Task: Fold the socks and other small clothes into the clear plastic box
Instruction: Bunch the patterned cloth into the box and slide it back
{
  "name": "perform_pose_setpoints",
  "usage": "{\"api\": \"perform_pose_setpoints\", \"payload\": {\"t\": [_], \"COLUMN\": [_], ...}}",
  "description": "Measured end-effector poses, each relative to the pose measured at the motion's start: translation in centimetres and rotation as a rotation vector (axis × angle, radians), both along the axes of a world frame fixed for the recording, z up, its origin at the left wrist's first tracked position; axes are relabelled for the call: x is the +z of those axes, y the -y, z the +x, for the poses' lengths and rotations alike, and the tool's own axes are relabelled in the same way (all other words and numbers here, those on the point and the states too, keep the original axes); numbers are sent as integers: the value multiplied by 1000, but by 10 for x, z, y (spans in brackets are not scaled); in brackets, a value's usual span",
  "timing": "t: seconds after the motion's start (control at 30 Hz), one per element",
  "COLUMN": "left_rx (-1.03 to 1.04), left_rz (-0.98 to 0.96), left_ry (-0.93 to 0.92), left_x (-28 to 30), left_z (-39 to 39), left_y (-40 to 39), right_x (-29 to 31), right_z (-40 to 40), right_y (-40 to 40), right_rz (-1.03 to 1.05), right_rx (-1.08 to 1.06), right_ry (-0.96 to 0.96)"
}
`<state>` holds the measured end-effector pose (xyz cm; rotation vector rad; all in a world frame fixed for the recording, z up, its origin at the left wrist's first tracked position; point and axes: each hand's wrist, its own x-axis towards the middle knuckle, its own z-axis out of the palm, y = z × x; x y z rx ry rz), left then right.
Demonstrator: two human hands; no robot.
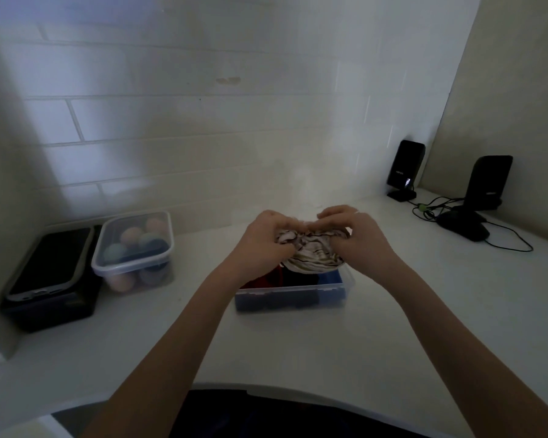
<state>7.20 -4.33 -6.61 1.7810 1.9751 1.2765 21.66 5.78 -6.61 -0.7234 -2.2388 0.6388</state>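
A clear plastic box (290, 294) sits on the white counter in the middle, holding dark, red and blue clothes. Above its far side I hold a bunched white garment with thin dark stripes (314, 256). My left hand (263, 240) grips its left part and my right hand (361, 238) grips its right part, fingers pinched into the cloth. The garment hangs partly over the box's far rim. The box's far side is hidden behind the cloth and my hands.
A lidded clear container of coloured balls (133, 251) stands at the left, beside a black box with a dark lid (49, 279). Two black speakers (405, 169) (487, 184), a dark mouse (464, 227) and cables lie at the right. A tiled wall rises behind.
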Motion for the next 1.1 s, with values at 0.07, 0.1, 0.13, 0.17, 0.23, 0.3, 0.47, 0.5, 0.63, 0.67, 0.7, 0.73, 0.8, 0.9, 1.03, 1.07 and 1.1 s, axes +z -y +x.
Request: {"api": "perform_pose_setpoints", "payload": {"t": [0.07, 0.1, 0.13, 0.17, 0.23, 0.3, 0.47, 0.5, 0.63, 0.67, 0.7, 0.73, 0.8, 0.9, 1.03, 1.07, 1.1], "left_rx": [-3, -10, -20, -30, -49, -56, -7, -15, -100, -106, -105, -101, -89, -63, -45, -43, -42], "left_rz": [-93, -139, -179, -209, -256, -297, -323, -297, -290, -331, -376, -415, -465, -495, -534, -562, -592], "left_ry": [-85, -131, -181, -229, -301, -350, -671, -735, -848, -839, -826, -814, -794, -767, -768, -763, -753], "left_x": [1, 1, 1, 1, 0, -4, -12, -11, -8, -7, -7, -7, -8, -12, -15, -14, -14], "left_z": [-2, -2, -2, -2, -2, -2, -4, -5, -5, -5, -5, -5, -4, -2, 1, 2, 2], "left_y": [0, 0, 0, -1, -2, -4, -5, -4, -7, -9, -10, -11, -12, -13, -16, -18, -20], "right_x": [0, -1, -2, -3, -4, -6, -5, -3, 1, 1, 2, 3, 6, 9, 9, 9, 9], "right_z": [2, 3, 4, 4, 4, 3, 10, 11, 10, 9, 8, 7, 5, -2, -17, -21, -25], "right_y": [-1, -2, -2, -3, -4, -5, -5, -5, -4, -4, -5, -6, -7, -8, -9, -10, -9], "right_rz": [62, 85, 105, 117, 129, 150, 319, 330, 376, 375, 367, 356, 341, 301, 196, 171, 157], "right_rx": [46, 70, 86, 93, 91, 92, 39, 40, 42, 43, 42, 40, 40, 43, 89, 99, 101], "right_ry": [177, 258, 326, 383, 464, 517, 764, 803, 934, 961, 982, 1001, 1042, 1135, 1267, 1302, 1340]}}
